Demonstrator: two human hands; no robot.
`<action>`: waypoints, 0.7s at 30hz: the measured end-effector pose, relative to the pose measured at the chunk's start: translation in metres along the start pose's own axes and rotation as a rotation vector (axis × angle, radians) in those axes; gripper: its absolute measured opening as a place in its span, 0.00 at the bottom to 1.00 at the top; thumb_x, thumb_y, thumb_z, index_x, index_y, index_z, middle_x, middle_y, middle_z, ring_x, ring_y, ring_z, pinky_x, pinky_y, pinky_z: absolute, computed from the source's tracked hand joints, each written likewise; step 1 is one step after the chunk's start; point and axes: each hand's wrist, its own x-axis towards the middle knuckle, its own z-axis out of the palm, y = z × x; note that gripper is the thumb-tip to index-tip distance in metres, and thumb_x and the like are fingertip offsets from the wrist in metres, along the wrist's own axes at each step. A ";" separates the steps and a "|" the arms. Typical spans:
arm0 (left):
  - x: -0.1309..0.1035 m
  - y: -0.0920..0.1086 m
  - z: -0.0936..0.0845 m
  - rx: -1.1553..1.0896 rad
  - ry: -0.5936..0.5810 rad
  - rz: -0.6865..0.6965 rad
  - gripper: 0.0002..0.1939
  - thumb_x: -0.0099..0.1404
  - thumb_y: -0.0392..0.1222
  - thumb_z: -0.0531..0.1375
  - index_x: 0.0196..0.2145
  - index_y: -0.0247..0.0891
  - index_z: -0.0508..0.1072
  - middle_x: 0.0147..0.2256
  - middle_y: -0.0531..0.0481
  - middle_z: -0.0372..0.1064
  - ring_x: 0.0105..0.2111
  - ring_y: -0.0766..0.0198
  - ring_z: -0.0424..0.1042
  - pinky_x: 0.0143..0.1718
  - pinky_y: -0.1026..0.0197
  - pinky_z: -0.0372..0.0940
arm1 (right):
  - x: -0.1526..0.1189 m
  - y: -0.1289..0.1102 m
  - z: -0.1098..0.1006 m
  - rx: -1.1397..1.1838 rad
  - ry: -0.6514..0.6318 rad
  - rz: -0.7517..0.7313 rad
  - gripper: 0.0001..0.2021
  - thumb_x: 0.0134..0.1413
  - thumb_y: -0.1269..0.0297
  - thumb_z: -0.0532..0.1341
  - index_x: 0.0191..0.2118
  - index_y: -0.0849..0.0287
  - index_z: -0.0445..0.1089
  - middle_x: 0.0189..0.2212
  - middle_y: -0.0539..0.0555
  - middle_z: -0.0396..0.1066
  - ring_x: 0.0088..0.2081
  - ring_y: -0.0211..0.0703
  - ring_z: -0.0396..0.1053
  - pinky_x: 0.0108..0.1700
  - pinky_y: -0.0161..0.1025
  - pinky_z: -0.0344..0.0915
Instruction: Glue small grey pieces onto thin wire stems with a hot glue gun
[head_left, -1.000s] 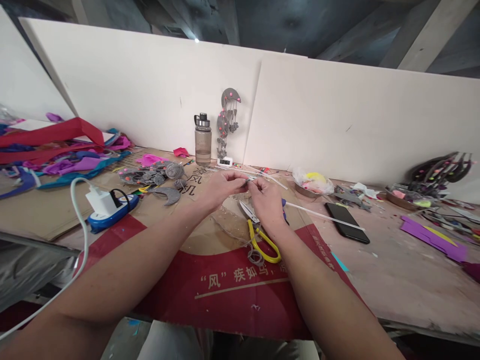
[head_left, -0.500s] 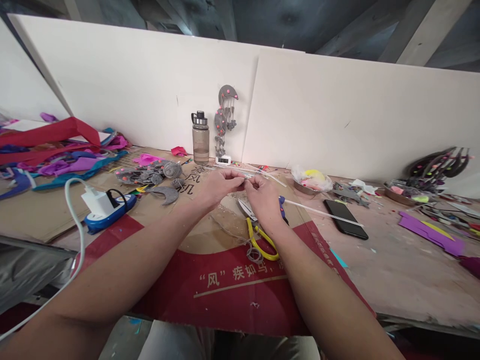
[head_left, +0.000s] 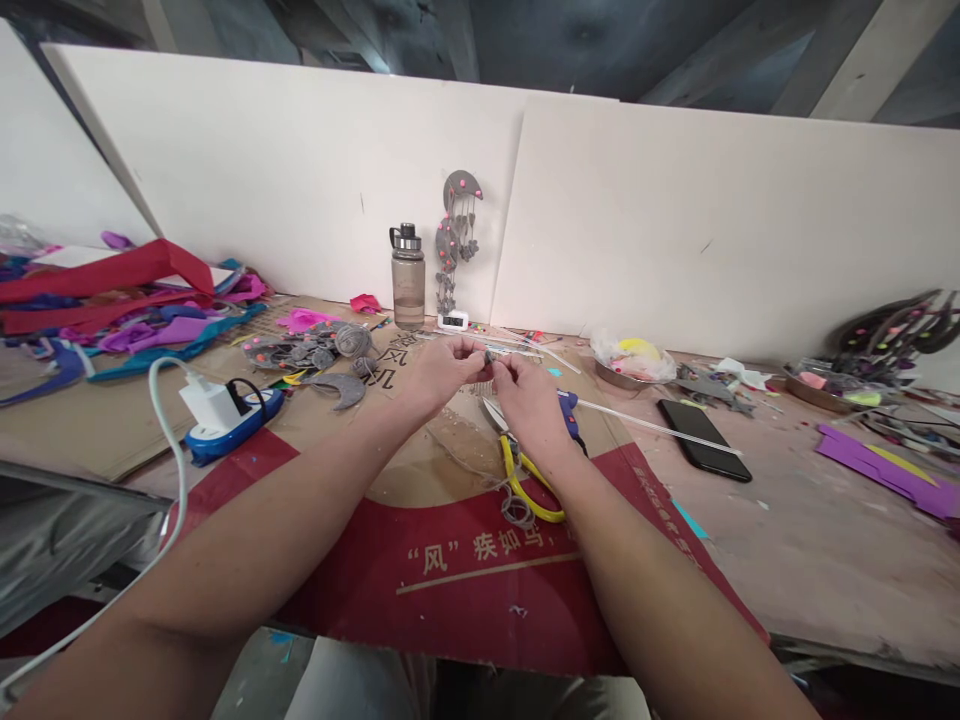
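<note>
My left hand (head_left: 450, 372) and my right hand (head_left: 525, 392) meet over the cardboard, each with its fingertips pinched. A tiny dark piece shows between them, too small to name. Below my right hand lie scissors (head_left: 531, 492) with yellow handles, partly covered by the wrist. Grey yarn (head_left: 517, 508) curls beside the handles. The blue glue gun (head_left: 568, 408) rests just right of my right hand, a clear glue stick (head_left: 645, 424) reaching from it over the phone. Left of my left hand are a grey crescent (head_left: 341, 388) and a ball of grey yarn (head_left: 352, 340).
Coloured felt (head_left: 165, 325) is heaped at the left, behind a blue power strip (head_left: 236, 425) with a white cable. A bottle (head_left: 408, 280) and a hanging grey ornament (head_left: 463, 190) stand at the white board. A phone (head_left: 705, 440) and a bowl (head_left: 630, 378) are at the right.
The whole view has shifted slightly, so things on the table appear a little further right. My hands stay together, and a dark bit is now more visible between the fingertips.
</note>
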 end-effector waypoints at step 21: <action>-0.007 0.006 0.003 -0.117 -0.071 -0.088 0.12 0.47 0.41 0.68 0.26 0.33 0.70 0.27 0.53 0.68 0.29 0.69 0.69 0.43 0.55 0.68 | 0.000 -0.002 -0.003 -0.001 0.053 0.032 0.11 0.53 0.63 0.54 0.22 0.57 0.62 0.20 0.48 0.65 0.24 0.37 0.58 0.31 0.36 0.53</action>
